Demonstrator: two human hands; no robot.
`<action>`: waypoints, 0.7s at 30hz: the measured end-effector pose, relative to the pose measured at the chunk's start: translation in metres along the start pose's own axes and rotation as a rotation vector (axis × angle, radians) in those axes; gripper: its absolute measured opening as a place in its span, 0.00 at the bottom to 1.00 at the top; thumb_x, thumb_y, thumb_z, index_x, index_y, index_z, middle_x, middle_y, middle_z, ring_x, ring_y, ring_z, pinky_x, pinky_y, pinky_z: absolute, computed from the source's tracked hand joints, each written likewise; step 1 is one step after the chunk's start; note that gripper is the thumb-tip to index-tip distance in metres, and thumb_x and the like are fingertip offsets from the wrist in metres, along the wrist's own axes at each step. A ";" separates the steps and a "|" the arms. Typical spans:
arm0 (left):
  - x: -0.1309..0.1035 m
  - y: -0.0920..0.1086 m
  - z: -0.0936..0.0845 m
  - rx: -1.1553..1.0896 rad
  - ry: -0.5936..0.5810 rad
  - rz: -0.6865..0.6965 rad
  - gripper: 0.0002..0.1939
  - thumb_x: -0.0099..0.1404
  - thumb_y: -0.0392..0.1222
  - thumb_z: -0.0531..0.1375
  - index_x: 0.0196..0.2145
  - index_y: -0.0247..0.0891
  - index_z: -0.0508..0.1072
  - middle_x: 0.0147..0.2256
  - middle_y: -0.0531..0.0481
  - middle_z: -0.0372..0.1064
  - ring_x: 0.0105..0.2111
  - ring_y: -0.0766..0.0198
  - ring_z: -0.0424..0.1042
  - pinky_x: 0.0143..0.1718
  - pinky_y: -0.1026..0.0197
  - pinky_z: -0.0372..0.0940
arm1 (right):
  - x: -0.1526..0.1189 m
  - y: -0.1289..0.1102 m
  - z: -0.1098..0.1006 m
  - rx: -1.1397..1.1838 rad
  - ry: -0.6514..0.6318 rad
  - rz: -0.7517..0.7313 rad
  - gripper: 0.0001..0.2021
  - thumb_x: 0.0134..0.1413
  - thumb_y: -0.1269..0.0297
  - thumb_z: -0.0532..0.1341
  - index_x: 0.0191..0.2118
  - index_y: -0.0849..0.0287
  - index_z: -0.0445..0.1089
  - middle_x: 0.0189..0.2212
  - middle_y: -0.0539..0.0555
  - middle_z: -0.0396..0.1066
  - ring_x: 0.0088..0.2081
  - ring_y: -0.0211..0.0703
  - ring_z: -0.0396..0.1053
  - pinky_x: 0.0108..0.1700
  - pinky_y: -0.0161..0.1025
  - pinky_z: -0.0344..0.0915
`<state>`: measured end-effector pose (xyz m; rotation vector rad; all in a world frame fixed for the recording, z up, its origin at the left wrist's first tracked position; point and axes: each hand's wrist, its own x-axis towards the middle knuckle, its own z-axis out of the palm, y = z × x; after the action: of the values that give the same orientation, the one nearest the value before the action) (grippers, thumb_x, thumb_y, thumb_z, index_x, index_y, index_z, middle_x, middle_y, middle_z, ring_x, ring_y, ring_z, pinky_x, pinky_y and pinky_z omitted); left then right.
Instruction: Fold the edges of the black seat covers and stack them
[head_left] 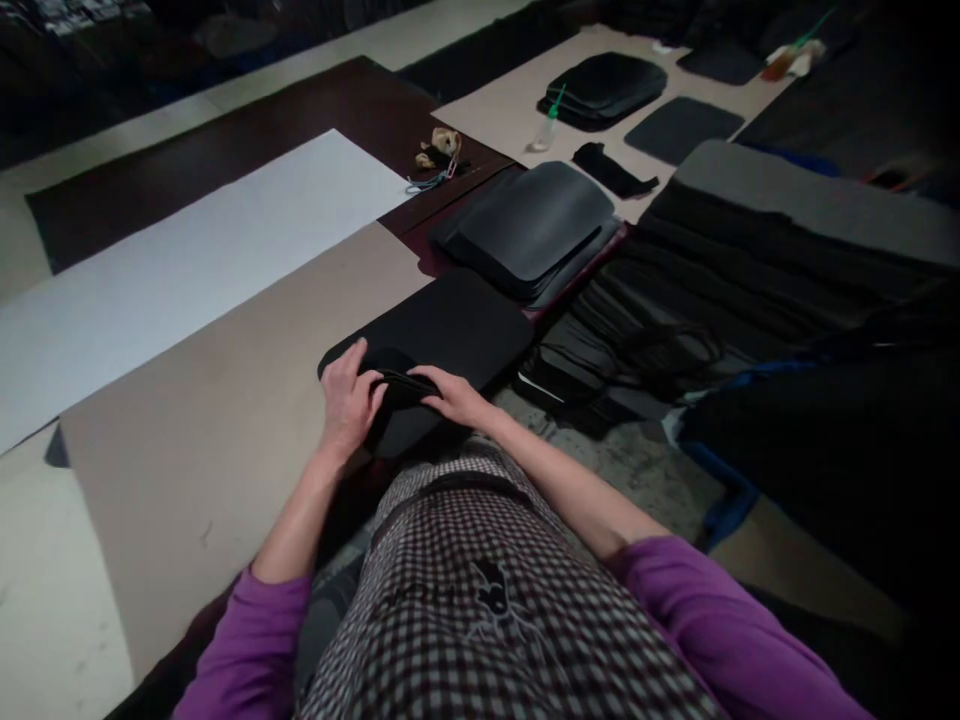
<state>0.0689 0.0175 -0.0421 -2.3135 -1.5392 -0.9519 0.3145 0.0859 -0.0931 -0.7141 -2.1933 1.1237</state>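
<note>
A dark flat panel [457, 325] with rounded corners lies at the table edge in front of me. Over its near part, a smaller black fabric piece [405, 386] is pinched up into a fold between my hands. My left hand [349, 400] grips its left end with thumb and fingers, and its fingertips reach over the panel's left corner. On the other end, my right hand [454, 397] is closed, thumb and fingers together. The black-on-black layers make the piece's full outline hard to tell.
Stacked dark panels [540, 225] lie just beyond, with a black strap-like piece [613, 170] and a green-tipped bottle [547, 125] behind. White sheet [225, 230] and beige board [195, 420] cover the left. Black bundled pieces [645, 320] sit lower right.
</note>
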 end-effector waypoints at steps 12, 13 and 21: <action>-0.077 0.002 -0.011 -0.036 -0.605 0.178 0.27 0.70 0.53 0.61 0.60 0.37 0.68 0.64 0.36 0.67 0.62 0.42 0.66 0.56 0.39 0.67 | 0.018 0.026 -0.013 0.162 0.166 0.162 0.04 0.50 0.70 0.58 0.29 0.56 0.68 0.30 0.47 0.71 0.42 0.43 0.70 0.72 0.56 0.47; -0.078 0.001 -0.011 -0.042 -0.606 0.191 0.24 0.71 0.51 0.60 0.60 0.38 0.69 0.63 0.37 0.68 0.62 0.43 0.67 0.56 0.40 0.67 | 0.016 0.024 -0.012 0.158 0.102 0.163 0.07 0.51 0.72 0.57 0.26 0.56 0.69 0.26 0.46 0.70 0.38 0.42 0.71 0.72 0.56 0.45; -0.068 0.004 -0.019 -0.148 -0.448 0.148 0.12 0.74 0.40 0.56 0.51 0.39 0.74 0.46 0.43 0.79 0.46 0.56 0.76 0.49 0.51 0.70 | 0.009 0.001 -0.013 0.100 -0.249 0.099 0.15 0.61 0.70 0.59 0.47 0.51 0.82 0.49 0.54 0.78 0.57 0.51 0.68 0.64 0.53 0.60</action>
<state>0.0479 -0.0442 -0.0682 -2.8466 -1.4518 -0.5514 0.3178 0.0996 -0.0854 -0.6758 -2.3057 1.4298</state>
